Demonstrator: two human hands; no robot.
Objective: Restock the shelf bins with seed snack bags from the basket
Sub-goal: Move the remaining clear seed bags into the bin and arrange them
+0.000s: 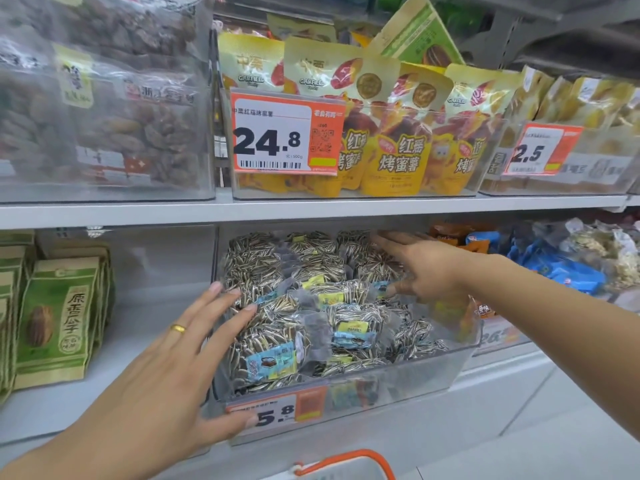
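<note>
Right at the bottom edge, only the orange handle (346, 460) of the basket (343, 474) shows. What is inside it cannot be seen, so nobody can tell how many bags are left to put away.

Next comes the left hand (162, 368), with a gold ring (178, 328) on one finger. Its fingers are spread wide and straight and hold nothing. The fingertips rest on the left wall of the clear bin (398, 375), and the thumb is down by the orange price tag (277, 408) on the front of the bin.

Inside the bin lie the sunflower seed bags (311, 306), piled almost to the top. So this bin looks nearly full, and the job here seems close to done.

Farther in, the right hand (422, 268) reaches over the back of the pile. Its fingers are straight and open too, touching the bags and gripping none. It looks like both hands are tidying the pile.

Beside the bin on the left stand green snack bags (59, 317). On the shelf above are yellow sweet potato bags (398, 150) behind a big price tag (284, 133).
</note>
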